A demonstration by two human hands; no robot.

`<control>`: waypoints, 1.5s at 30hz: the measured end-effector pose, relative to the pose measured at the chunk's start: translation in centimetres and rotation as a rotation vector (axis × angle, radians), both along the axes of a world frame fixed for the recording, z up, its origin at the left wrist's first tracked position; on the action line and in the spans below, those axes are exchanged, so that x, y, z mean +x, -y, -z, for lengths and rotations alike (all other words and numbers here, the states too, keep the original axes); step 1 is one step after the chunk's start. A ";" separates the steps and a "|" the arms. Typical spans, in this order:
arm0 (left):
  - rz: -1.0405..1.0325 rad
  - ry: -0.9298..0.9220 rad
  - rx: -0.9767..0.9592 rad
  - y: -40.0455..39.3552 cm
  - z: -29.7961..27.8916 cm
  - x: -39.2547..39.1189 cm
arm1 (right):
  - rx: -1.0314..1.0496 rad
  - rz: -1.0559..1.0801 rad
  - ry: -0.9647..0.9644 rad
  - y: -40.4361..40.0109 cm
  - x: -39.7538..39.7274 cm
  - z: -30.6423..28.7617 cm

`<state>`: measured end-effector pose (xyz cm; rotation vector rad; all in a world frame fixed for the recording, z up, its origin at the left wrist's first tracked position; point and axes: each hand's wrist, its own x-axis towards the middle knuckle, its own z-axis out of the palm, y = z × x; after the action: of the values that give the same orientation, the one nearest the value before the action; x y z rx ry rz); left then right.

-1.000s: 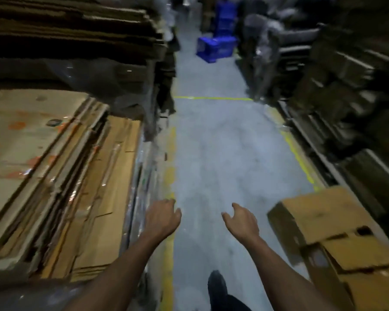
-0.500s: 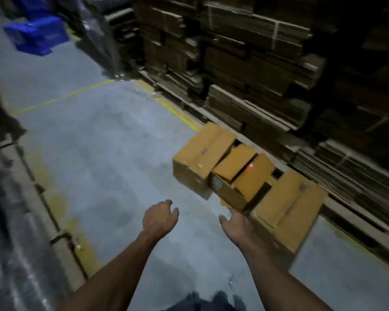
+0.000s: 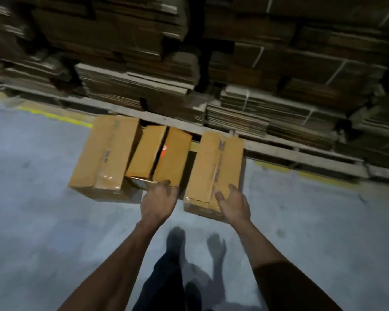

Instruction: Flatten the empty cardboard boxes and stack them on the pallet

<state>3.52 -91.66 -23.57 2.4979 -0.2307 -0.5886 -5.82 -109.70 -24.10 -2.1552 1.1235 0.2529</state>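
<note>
Three brown cardboard boxes stand in a row on the grey floor. The left box [image 3: 106, 153] and the right box [image 3: 216, 167] are taped along the top. The middle box [image 3: 160, 153] is smaller and its top flaps are slightly parted. My left hand [image 3: 158, 202] reaches out with loosely curved fingers at the near edge of the middle box and holds nothing. My right hand [image 3: 233, 204] hovers over the near end of the right box, fingers spread and empty.
Behind the boxes a wooden pallet edge [image 3: 301, 153] carries tall stacks of flattened cardboard [image 3: 234, 75]. A yellow floor line [image 3: 54, 116] runs along the pallets. My legs and feet [image 3: 177, 265] stand on the concrete floor [image 3: 54, 221] below the hands.
The view swung right from the aisle to face the three boxes. Both hands moved forward and now sit over the near edges of the middle and right boxes.
</note>
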 end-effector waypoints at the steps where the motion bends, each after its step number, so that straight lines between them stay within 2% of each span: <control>1: 0.007 -0.008 -0.015 1.6 0.7 1.5 | -0.006 0.026 0.004 1.2 1.0 0.7; 6: 0.084 -0.034 -0.039 10.3 8.7 10.1 | 0.034 0.160 0.049 8.4 7.0 8.6; 12: 0.150 -0.121 -0.021 18.6 22.8 17.7 | 0.052 0.243 0.068 15.9 12.3 22.7; 19: 0.179 -0.141 0.126 22.5 39.5 22.8 | 0.012 0.260 -0.099 21.0 15.3 37.6; 25: 0.178 -0.299 0.239 23.4 48.1 23.2 | 0.054 0.297 -0.184 22.9 15.0 47.0; 28: 0.090 -0.361 0.170 23.3 50.5 23.2 | 0.068 0.339 -0.192 23.3 14.5 49.8; 33: -0.057 -0.507 -0.068 22.2 51.7 23.9 | 0.210 0.428 -0.027 23.7 13.7 50.7; 41: -0.035 -0.372 -0.044 21.8 47.6 23.1 | 0.138 0.410 -0.081 22.7 12.2 45.3; 45: 0.033 -0.306 0.075 21.6 43.0 20.6 | 0.132 0.450 -0.144 21.4 9.1 41.9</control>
<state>24.11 -113.22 -66.60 2.4369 -0.1346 -0.9970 3.28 -131.14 -66.00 -1.7353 1.5900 0.2695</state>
